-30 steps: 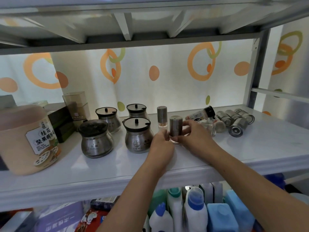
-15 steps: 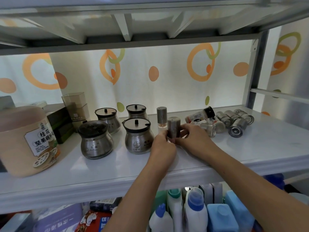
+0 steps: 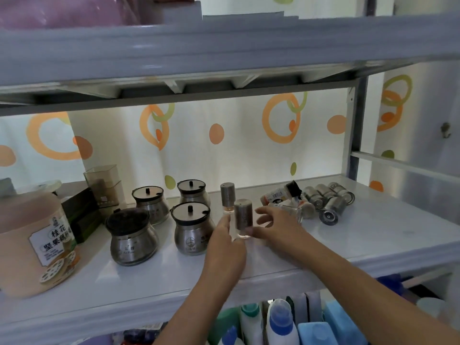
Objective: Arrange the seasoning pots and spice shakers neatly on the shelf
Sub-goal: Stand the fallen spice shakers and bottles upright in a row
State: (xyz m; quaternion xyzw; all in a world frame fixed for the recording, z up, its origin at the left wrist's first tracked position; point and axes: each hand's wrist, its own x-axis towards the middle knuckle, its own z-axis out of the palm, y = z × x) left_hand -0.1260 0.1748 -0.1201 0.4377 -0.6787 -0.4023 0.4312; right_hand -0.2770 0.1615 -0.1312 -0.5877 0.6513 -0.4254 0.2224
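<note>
Head view: a steel-capped spice shaker (image 3: 243,217) stands upright on the white shelf (image 3: 373,235), just right of the near seasoning pot (image 3: 191,229). The left hand (image 3: 225,247) lays straight fingers against its left side. The right hand (image 3: 276,227) is spread just beside it (contact unclear). More shakers (image 3: 328,202) lie tumbled far right.

I count four steel seasoning pots (image 3: 193,232) with lids, two spice shakers (image 3: 243,215) standing upright, at least four steel shakers (image 3: 331,213) lying on their sides, heap too tangled for my feed to settle, one black-capped bottle (image 3: 278,195), one big labelled jar (image 3: 32,240)
</note>
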